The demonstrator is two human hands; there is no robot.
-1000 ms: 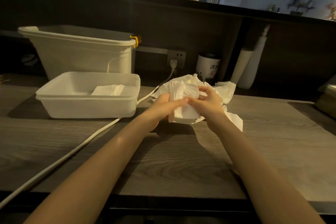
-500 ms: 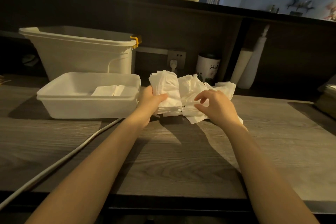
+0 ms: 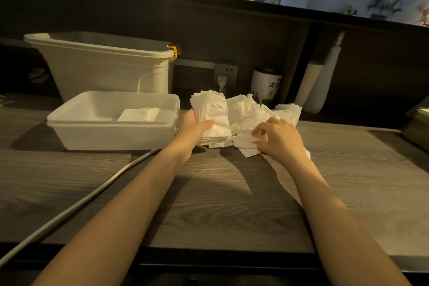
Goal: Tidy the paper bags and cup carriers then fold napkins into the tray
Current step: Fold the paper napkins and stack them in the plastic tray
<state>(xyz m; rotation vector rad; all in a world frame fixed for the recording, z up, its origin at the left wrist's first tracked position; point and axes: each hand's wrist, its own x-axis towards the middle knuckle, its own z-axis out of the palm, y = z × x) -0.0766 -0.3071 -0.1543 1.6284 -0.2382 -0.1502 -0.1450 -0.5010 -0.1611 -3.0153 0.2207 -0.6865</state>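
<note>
A heap of white napkins (image 3: 248, 111) lies on the wooden counter (image 3: 232, 193), right of a shallow white tray (image 3: 111, 134). Two folded napkins (image 3: 137, 114) lie inside the tray. My left hand (image 3: 193, 129) grips a stack of napkins (image 3: 212, 114) from its left side, thumb across the front, just beside the tray's right wall. My right hand (image 3: 277, 137) has its fingers curled on a loose napkin (image 3: 246, 144) at the front of the heap, pinching its edge.
A tall cream bin (image 3: 104, 65) with a yellow clip stands behind the tray. A white cable (image 3: 69, 211) runs from a wall socket (image 3: 225, 74) across the counter to the lower left. A printed canister (image 3: 265, 86) and two white bottles (image 3: 318, 86) stand at the back.
Both hands held one napkin together a second ago. The left hand then moved left with a stack of napkins, and the right hand dropped onto the front of the heap.
</note>
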